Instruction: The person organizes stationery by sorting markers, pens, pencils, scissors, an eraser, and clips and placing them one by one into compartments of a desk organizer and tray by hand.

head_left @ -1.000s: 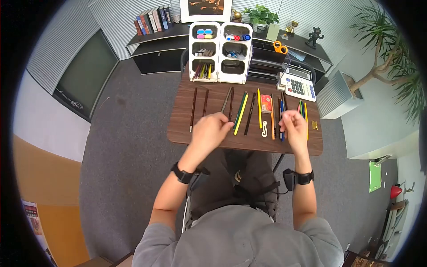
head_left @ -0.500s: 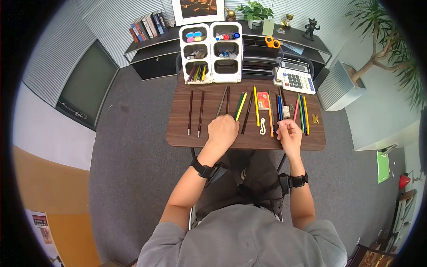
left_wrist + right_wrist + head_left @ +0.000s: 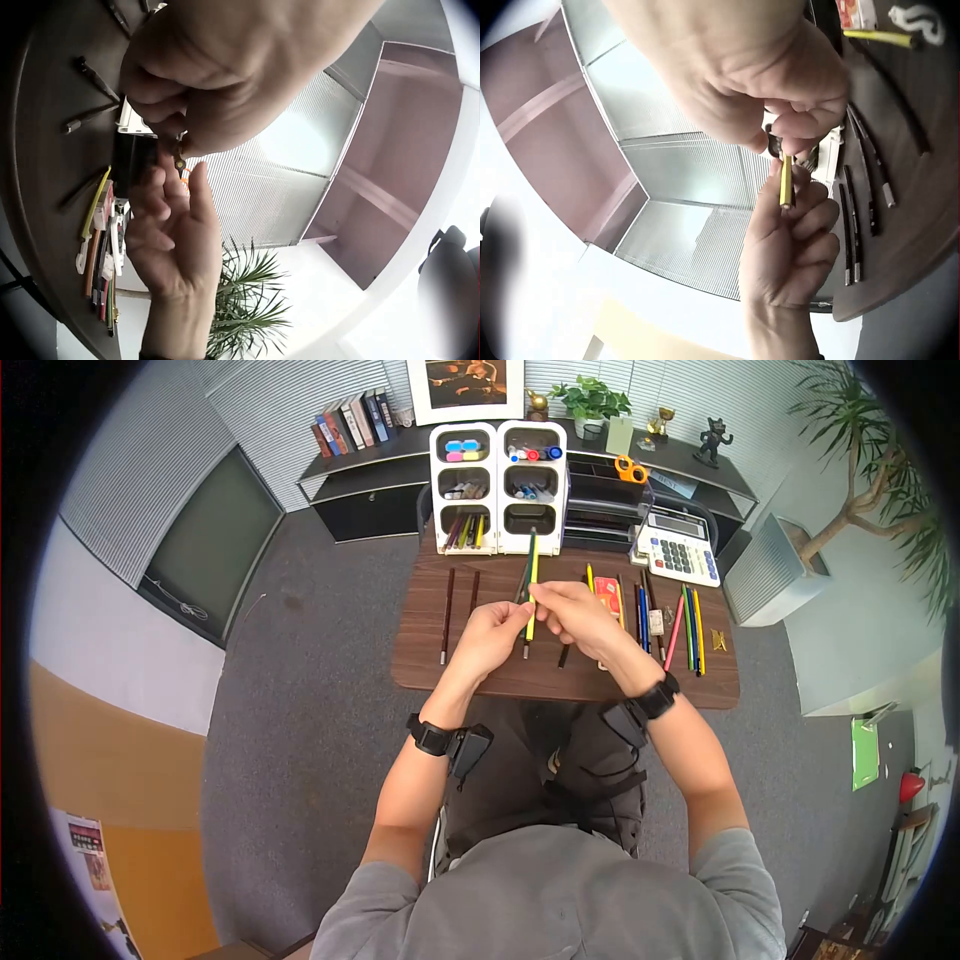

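Note:
Both hands hold a yellow pencil (image 3: 532, 585) and a dark green pencil (image 3: 530, 555) upright-looking side by side, over the middle of the table. My left hand (image 3: 490, 638) pinches them near the lower end; in the right wrist view its fingers surround the yellow pencil (image 3: 786, 184). From the other side, my right hand (image 3: 578, 615) pinches the pair a little higher. In the left wrist view the fingers of both hands meet around the pencil ends (image 3: 180, 161). Dark pencils with pale ends (image 3: 853, 225) lie on the tabletop beside the hands.
A white organizer (image 3: 497, 490) with pens, markers and pencils in its compartments stands at the table's back. To the right lie a red-and-white box (image 3: 608, 595), an eraser (image 3: 656, 622), several coloured pencils (image 3: 690, 625) and a gold clip (image 3: 719, 640). A calculator (image 3: 682, 550) sits behind them.
The green and yellow pencils, earlier lying on the table, are now lifted off it. My right hand has moved left from the blue pencils to join my left hand on them.

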Available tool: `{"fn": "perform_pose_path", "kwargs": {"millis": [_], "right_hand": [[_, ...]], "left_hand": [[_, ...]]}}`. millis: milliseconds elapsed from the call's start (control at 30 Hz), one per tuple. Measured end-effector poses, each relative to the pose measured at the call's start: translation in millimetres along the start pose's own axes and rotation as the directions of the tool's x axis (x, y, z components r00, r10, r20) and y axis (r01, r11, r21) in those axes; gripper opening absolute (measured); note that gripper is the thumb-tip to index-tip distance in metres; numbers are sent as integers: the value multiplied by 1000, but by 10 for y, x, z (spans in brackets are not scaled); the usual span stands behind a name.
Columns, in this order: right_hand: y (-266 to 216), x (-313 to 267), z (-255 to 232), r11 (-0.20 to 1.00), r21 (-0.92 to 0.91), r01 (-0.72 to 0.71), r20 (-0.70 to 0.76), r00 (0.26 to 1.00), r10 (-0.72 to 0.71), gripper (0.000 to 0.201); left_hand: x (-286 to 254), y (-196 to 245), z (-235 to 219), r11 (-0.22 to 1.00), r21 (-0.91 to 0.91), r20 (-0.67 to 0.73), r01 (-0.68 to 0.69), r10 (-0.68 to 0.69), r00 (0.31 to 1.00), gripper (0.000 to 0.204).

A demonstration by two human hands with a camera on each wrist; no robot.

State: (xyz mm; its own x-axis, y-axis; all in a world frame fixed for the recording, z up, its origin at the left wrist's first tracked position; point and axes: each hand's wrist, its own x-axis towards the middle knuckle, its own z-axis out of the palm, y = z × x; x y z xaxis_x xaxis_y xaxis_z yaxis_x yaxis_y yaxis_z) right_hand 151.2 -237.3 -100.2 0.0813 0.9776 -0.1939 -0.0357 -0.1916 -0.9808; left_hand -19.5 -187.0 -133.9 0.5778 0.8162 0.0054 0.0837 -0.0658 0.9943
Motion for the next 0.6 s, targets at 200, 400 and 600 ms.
{"fn": "perform_pose_path", "kwargs": {"millis": [200, 400, 600], "right_hand": [[-147, 562, 300, 990, 37, -135, 89, 987, 131, 27], [-376, 897, 419, 980, 79, -185, 90, 980, 177, 28], [-365, 1171, 395, 975, 55, -217, 56, 975, 214, 27]], "left_hand": [[130, 126, -387, 978, -93, -29, 184, -187, 982, 42], [188, 255, -559, 890, -377, -17, 258, -285, 958, 40], [372, 228, -633, 838, -478, 51, 264, -274, 960, 32]]}}
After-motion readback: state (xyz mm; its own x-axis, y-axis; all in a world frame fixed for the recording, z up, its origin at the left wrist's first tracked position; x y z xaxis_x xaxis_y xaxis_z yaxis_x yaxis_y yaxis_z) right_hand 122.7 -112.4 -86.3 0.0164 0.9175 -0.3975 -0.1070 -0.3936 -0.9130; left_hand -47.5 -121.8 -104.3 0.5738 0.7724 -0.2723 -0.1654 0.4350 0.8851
